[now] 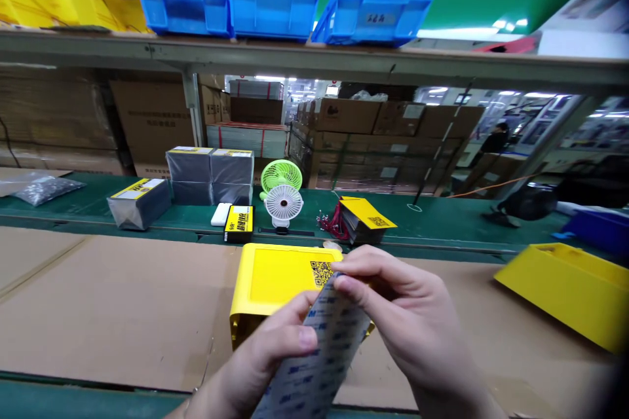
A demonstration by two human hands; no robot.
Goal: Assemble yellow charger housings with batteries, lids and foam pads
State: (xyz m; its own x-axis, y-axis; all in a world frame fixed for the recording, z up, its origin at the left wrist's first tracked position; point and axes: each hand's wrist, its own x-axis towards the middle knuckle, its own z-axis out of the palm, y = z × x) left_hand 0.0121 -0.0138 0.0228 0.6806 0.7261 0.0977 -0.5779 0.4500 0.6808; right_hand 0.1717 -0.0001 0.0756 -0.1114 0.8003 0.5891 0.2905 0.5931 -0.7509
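Observation:
A pale strip of sheet printed with blue 3M marks point(314, 366) is held up in front of me, tilted, its lower end cut off by the frame's bottom. My left hand point(265, 353) grips it along the left side, thumb lying on the printed face. At its top corner, the thumb and fingers of my right hand point(398, 308) pinch the edge. Directly behind the sheet stands a yellow plastic housing point(280, 275) with a QR code on its top; my hands and the sheet hide part of it.
Another yellow housing point(570, 288) lies at the right on the cardboard point(122, 301). Behind are a white fan point(284, 204), a green fan point(281, 175), wrapped grey boxes point(211, 177) and a stack with a yellow top card point(368, 213). Blue bins point(378, 13) line the shelf above.

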